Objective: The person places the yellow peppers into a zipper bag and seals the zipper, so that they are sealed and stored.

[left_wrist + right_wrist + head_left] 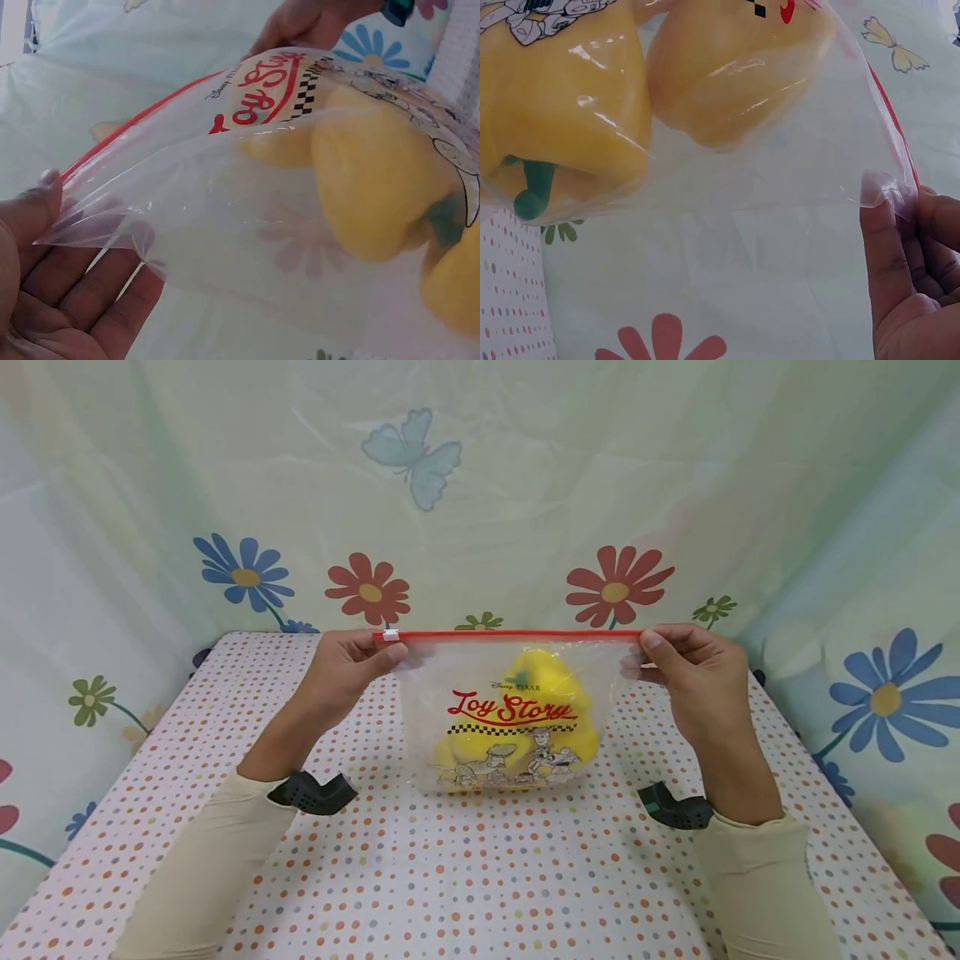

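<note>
A clear plastic slider bag with a red top strip and a printed "Toy Story" design is held upright above the table. Inside sit several yellow bell peppers with green stems, probably toys, bunched toward the bottom. My left hand pinches the upper left corner, thumb in front, right beside the white slider. The upper right corner is pinched by my right hand between thumb and fingers. Between both hands the top strip runs straight and taut. Whether the bag's base touches the table cannot be told.
A white table cover with coloured dots spreads beneath the bag. Behind and at both sides hangs a pale curtain printed with flowers and a butterfly. Dark wrist cameras sit on both forearms.
</note>
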`<state>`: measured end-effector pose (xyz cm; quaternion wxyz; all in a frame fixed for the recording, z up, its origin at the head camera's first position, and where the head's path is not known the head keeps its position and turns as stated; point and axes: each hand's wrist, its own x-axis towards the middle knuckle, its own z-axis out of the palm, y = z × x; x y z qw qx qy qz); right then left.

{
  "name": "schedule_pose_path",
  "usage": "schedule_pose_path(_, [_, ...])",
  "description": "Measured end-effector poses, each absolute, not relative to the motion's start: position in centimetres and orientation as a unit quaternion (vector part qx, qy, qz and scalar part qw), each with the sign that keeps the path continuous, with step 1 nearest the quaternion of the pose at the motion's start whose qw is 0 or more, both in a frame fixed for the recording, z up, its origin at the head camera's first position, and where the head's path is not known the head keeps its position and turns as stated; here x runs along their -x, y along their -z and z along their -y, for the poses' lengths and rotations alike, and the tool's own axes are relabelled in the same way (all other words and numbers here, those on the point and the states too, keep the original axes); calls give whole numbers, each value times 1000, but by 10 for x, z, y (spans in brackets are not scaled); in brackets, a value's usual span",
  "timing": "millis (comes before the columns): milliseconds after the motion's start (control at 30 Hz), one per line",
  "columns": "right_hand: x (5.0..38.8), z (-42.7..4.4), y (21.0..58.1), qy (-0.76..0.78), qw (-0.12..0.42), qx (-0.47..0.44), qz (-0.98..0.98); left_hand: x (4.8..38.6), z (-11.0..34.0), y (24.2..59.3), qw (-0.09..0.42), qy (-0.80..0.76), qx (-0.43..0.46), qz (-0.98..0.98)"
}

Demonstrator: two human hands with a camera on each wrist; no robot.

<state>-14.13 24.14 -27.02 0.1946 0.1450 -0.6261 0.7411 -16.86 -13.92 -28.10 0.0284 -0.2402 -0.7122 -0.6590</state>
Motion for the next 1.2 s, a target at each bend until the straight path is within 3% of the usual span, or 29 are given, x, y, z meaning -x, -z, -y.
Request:
schedule_pose_path(233, [140,-244,255,-749,192,-157,615,165,136,259,53,640,263,720])
schedule_pose_path(500, [151,-246,246,-744,177,-107,635,180,127,238,17,656,261,708])
schedule_pose_path(933, [221,-247,283,-738,100,3,667,244,126,278,-20,799,82,596])
schedule_pose_path(1200, [250,-252,315,-744,41,46,665,260,116,318,-35,760,69,646])
